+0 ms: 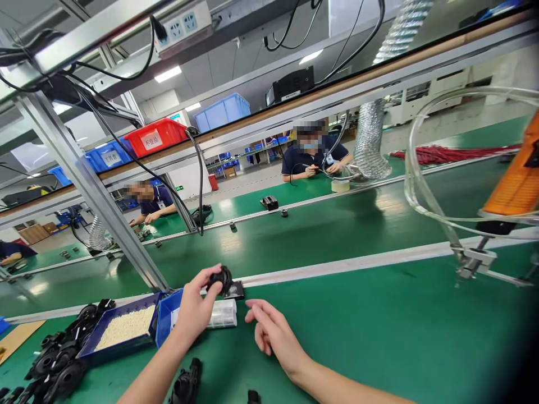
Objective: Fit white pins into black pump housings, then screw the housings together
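Observation:
My left hand (197, 303) is closed round a black round plastic part (220, 280), thumb on its near side and fingers over the top. It is held above a small dark block (236, 289) at the bench's back rail; I cannot tell whether they touch. To its right, my right hand (273, 335) is apart from everything, index finger stretched out toward the left and other fingers loosely bent, holding nothing. A clear plastic cylinder (225, 313) lies between the hands, partly behind my left wrist. Below sits another black plastic part (186, 382).
A blue tray (87, 356) of small cream pieces stands left, beside another blue bin (161, 324). Black parts (67, 359) are piled beyond it. An orange tool (514, 174) with clear tubing hangs at right. Two co-workers (309, 154) sit across the green conveyor (320, 235).

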`<action>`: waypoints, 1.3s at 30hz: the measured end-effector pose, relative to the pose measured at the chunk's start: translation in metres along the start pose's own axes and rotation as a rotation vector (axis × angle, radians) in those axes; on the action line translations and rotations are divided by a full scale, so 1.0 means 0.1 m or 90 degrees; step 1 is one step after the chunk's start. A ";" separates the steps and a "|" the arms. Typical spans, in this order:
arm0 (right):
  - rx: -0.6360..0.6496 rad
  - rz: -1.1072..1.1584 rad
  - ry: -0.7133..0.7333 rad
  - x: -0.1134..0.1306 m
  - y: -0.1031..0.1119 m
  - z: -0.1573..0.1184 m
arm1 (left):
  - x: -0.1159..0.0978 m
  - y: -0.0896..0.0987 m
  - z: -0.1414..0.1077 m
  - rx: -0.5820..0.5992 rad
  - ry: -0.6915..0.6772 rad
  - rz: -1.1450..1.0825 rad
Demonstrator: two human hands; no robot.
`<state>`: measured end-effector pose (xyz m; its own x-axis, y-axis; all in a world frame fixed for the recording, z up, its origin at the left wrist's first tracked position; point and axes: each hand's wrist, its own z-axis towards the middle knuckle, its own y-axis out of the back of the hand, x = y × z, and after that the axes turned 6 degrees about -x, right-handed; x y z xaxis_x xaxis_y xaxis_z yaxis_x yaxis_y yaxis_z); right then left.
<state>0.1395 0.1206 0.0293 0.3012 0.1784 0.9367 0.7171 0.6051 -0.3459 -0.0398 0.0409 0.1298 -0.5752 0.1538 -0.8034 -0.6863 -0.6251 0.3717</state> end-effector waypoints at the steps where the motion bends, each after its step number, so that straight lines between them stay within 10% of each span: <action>1: -0.007 0.004 -0.006 0.01 0.01 0.01 | 0.04 -0.05 0.11 -0.016 -0.014 0.022; 18: 0.052 0.010 0.002 0.00 0.00 -0.01 | 0.52 -0.34 0.42 0.013 0.085 -0.134; 25: 0.065 0.012 -0.007 0.02 0.01 -0.01 | 0.36 -0.22 0.43 -0.039 0.060 -0.156; 29: 0.069 0.002 -0.007 -0.01 0.03 -0.01 | 0.37 -0.31 0.42 0.032 0.135 -0.218; 39: 0.073 -0.006 -0.011 -0.10 0.09 0.04 | 0.08 -0.03 0.31 -0.058 0.325 -0.526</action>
<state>0.1404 0.1268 0.0173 0.2833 0.1850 0.9410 0.6428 0.6915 -0.3295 -0.0560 0.0675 0.1370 0.3491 0.2335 -0.9075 -0.7369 -0.5299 -0.4198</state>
